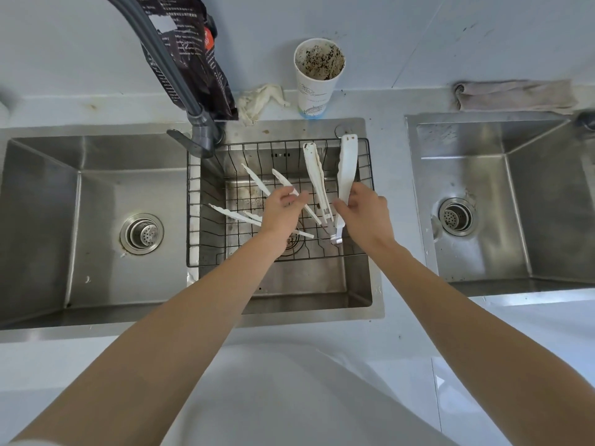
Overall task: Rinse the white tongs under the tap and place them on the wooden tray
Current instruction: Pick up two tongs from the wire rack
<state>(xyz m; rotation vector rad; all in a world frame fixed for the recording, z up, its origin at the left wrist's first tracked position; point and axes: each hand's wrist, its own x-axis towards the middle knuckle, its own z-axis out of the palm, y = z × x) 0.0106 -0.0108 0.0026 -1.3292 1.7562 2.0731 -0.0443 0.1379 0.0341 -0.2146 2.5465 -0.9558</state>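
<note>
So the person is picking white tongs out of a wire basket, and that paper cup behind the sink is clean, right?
Not clean: the head view shows the paper cup smeared with dark grime inside. The white tongs are in the wire basket.

On the pale worktop (pixel 386 104), beyond the left hand (pixel 281 209): dark bag (pixel 199 69), crumpled tissue (pixel 260 101), stained paper cup (pixel 317 82); past the right hand (pixel 363 210), a grey cloth (pixel 515 96).

The sinks (pixel 80 194) are showing dull brushed steel, the wire basket (pixel 257 143) is looking like dark coated metal, the white tongs (pixel 346 169) matt stained plastic, the paper cup (pixel 314 91) grimy inside.
</note>
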